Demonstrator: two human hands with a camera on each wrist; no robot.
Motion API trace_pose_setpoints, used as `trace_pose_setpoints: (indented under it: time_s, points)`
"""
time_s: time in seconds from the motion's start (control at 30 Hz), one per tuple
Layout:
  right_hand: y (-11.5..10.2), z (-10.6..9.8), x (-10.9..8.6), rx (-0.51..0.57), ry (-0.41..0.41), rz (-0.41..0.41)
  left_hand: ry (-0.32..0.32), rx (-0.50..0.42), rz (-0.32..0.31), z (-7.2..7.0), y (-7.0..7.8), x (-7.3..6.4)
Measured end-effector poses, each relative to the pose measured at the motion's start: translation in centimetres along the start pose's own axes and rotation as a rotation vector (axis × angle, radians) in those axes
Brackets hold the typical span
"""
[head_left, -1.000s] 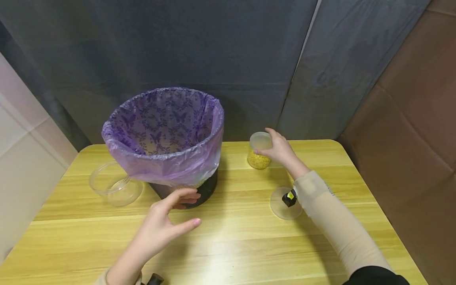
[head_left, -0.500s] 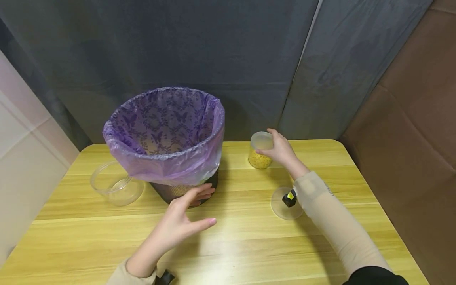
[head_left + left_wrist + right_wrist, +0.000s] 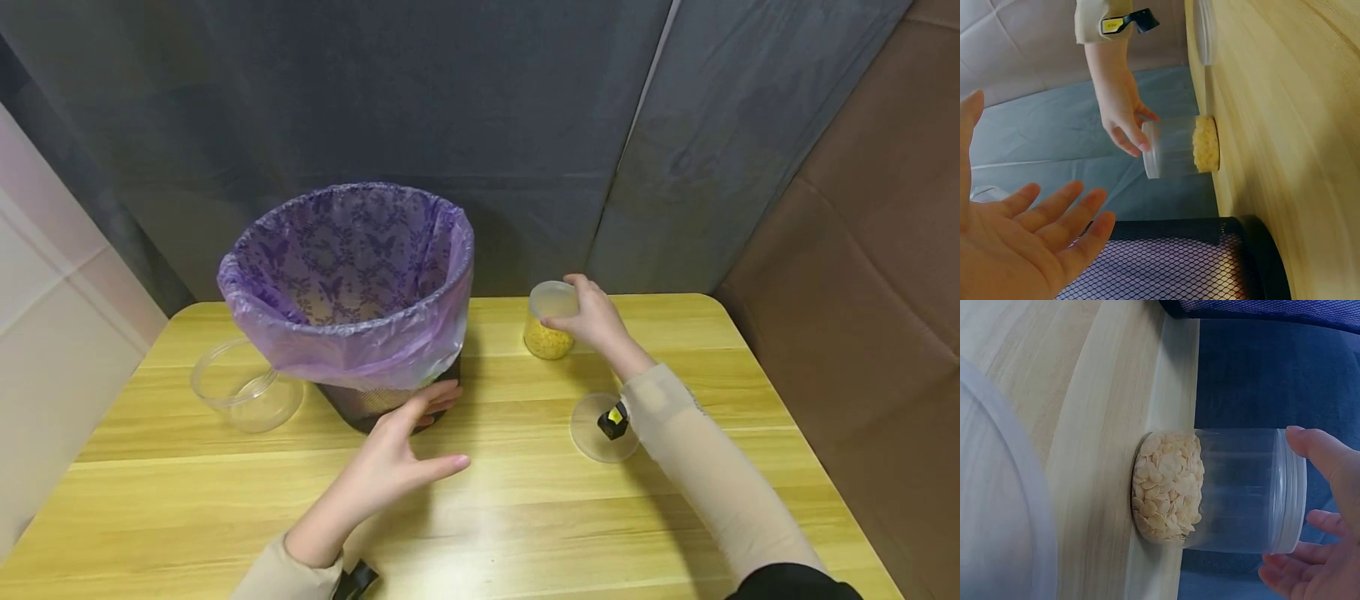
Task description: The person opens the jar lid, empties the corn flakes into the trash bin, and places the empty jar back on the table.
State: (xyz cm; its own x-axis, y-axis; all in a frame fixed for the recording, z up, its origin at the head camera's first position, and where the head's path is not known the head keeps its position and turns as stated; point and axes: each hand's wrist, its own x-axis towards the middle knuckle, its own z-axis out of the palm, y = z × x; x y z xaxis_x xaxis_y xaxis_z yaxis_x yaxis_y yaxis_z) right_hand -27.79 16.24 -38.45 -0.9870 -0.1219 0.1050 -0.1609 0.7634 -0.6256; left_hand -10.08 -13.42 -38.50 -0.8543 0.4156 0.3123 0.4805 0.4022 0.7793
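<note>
A clear plastic jar (image 3: 549,332) stands upright near the table's back edge, partly filled with pale yellow flakes (image 3: 1169,487). Its whitish lid (image 3: 1288,490) is on. My right hand (image 3: 597,321) grips the jar at its lid, thumb on one side and fingers on the other. My left hand (image 3: 393,458) is over the table just in front of the waste bin, fingers extended and thumb spread apart, holding nothing. In the left wrist view, its palm and fingers show beside the bin's black mesh (image 3: 1160,265).
A black mesh waste bin with a purple butterfly-patterned bag (image 3: 352,346) stands left of the jar. Left of it is a clear, round, lidless container (image 3: 262,408). A translucent round disc (image 3: 588,442) lies on the wooden table (image 3: 517,517) beneath my right forearm. Dark curtain hangs behind.
My left hand has moved to the right and slightly forward along the front of the bin. My right hand keeps its grip, and the jar has shifted very slightly nearer.
</note>
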Motion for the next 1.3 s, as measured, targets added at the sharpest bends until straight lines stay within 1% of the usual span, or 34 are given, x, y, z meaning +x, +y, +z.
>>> trace_pose_setpoints:
  time_s: [0.4, 0.6, 0.67, 0.87, 1.03, 1.3]
  points:
    - [-0.2, -0.2, -1.1, 0.011, 0.008, -0.021, -0.014, 0.023, -0.010, 0.2, -0.1, 0.7]
    - [-0.3, -0.5, -1.9, 0.000, 0.003, -0.046, -0.041, 0.012, -0.033, 0.2, -0.2, 0.9]
    - [-0.4, -0.6, -2.2, -0.001, 0.005, -0.058, -0.040, 0.012, -0.037, 0.2, -0.2, 1.0]
    - [-1.0, -1.2, -3.2, 0.000, 0.017, -0.097, -0.010, 0.023, -0.034, 0.2, -0.6, 1.4]
    - [-1.8, -1.7, -4.3, 0.003, 0.012, -0.120, -0.017, 0.009, -0.049, 0.1, -0.7, 1.5]
    - [-3.2, -2.8, -6.0, -0.003, -0.009, -0.160, -0.029, -0.020, -0.044, 0.2, -0.7, 1.7]
